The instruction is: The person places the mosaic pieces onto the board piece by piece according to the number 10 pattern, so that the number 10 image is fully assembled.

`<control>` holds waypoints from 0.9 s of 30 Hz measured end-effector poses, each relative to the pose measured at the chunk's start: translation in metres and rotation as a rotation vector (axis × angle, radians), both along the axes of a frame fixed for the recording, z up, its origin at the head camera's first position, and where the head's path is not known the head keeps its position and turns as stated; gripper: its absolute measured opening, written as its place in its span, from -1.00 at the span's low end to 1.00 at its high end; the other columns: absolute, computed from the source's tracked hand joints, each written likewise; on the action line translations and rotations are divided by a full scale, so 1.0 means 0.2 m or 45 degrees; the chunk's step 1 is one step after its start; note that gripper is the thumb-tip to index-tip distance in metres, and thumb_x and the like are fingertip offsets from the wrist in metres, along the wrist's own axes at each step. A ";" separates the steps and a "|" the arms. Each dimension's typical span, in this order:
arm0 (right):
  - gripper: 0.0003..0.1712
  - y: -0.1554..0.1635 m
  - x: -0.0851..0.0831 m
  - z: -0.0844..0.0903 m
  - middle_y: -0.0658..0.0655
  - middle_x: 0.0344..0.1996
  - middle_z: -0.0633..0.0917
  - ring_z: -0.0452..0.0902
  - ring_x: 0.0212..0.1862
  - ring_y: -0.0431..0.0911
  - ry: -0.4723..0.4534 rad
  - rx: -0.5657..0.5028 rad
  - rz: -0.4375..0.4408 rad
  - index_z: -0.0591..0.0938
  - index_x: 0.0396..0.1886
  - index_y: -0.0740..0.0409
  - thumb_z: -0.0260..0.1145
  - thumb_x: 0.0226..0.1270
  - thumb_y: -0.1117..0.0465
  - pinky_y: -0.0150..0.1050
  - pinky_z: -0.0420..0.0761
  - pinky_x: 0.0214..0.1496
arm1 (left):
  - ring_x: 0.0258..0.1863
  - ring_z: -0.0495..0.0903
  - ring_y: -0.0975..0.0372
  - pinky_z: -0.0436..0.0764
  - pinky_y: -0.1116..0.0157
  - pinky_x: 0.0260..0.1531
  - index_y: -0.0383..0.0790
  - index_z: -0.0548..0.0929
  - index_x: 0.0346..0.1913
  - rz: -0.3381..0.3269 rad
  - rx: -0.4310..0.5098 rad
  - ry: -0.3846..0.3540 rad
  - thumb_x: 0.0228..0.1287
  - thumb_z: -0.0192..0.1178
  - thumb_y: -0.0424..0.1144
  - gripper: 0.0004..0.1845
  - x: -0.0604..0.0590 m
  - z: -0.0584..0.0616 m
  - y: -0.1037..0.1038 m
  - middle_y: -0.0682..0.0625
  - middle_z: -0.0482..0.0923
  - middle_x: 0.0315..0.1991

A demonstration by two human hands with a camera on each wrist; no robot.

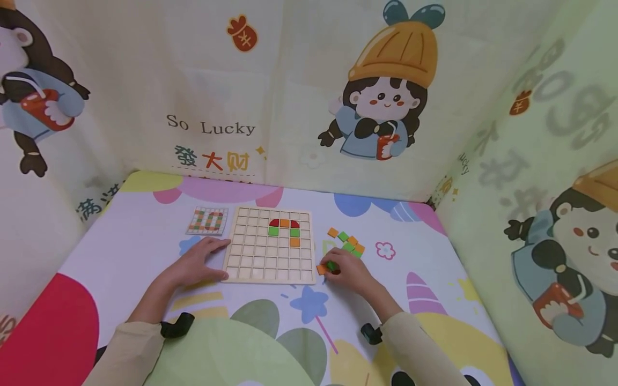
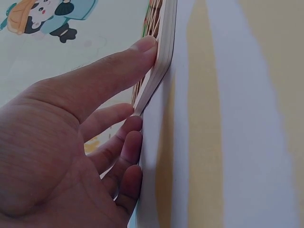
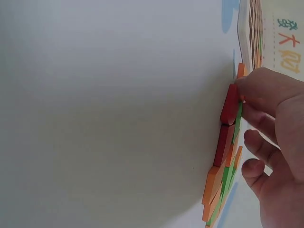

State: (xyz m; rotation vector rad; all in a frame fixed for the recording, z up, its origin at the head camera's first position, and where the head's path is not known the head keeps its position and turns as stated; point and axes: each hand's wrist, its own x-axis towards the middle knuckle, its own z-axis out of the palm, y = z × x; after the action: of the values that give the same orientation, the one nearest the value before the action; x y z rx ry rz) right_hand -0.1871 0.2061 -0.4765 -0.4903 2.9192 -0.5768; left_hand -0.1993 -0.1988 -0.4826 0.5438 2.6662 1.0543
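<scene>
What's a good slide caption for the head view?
Left hand steadies the wooden grid board while right hand picks among loose tiles.

Both forearms are stretched forward in beige sleeves, a dark strap worn at each wrist. The left hand (image 1: 195, 264) is laid flat, fingers straight and thumb spread. The right hand (image 1: 348, 271) is turned palm down, fingertips (image 3: 247, 88) bunched in a pinch.

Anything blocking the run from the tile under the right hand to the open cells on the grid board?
Nothing visible. The right hand rests on tiles just off the wooden grid board, at its near right corner. Only bare mat lies between them. The left hand presses the board's opposite edge, out of the way. Loose tiles sit farther back.
</scene>
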 end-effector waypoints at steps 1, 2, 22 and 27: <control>-0.74 0.00 0.00 0.00 -0.06 -0.01 0.63 0.44 -0.07 -0.17 0.009 0.026 -0.001 0.71 -0.12 -0.12 0.44 0.16 0.09 -0.28 0.62 -0.03 | 0.30 0.23 -0.22 0.30 -0.26 0.21 -0.18 0.30 0.43 0.001 -0.003 0.000 0.01 0.45 -0.02 -0.09 0.00 0.00 0.00 -0.29 0.23 0.32; -0.74 -0.01 0.00 -0.01 -0.07 -0.03 0.63 0.44 -0.08 -0.19 0.020 0.054 -0.004 0.70 -0.13 -0.11 0.45 0.15 0.07 -0.29 0.62 -0.03 | 0.30 0.24 -0.22 0.30 -0.26 0.21 -0.19 0.30 0.43 0.000 -0.004 0.002 0.01 0.46 -0.02 -0.09 0.00 0.00 0.00 -0.29 0.24 0.31; -0.74 -0.04 -0.05 0.02 -0.08 -0.30 0.64 0.43 -0.29 -0.17 -0.044 -0.038 -0.127 0.68 -0.17 -0.01 0.43 0.11 0.10 -0.33 0.54 -0.22 | 0.29 0.25 -0.19 0.33 -0.24 0.20 -0.16 0.30 0.43 0.005 0.005 -0.003 0.00 0.46 0.01 -0.08 0.00 -0.01 0.00 -0.26 0.26 0.30; -0.71 -0.06 -0.08 0.03 -0.10 -0.25 0.66 0.42 -0.33 -0.19 0.011 -0.054 -0.081 0.70 -0.11 -0.02 0.41 0.16 0.08 -0.38 0.49 -0.32 | 0.29 0.25 -0.19 0.32 -0.23 0.20 -0.17 0.30 0.43 0.003 0.009 0.001 0.01 0.46 0.00 -0.09 0.00 -0.01 0.00 -0.27 0.26 0.30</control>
State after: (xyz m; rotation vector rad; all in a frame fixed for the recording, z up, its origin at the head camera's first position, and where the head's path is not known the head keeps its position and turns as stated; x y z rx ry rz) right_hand -0.2035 0.1938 -0.4714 -0.4069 2.9453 -0.6480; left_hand -0.1990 -0.1992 -0.4854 0.5425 2.6658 1.0654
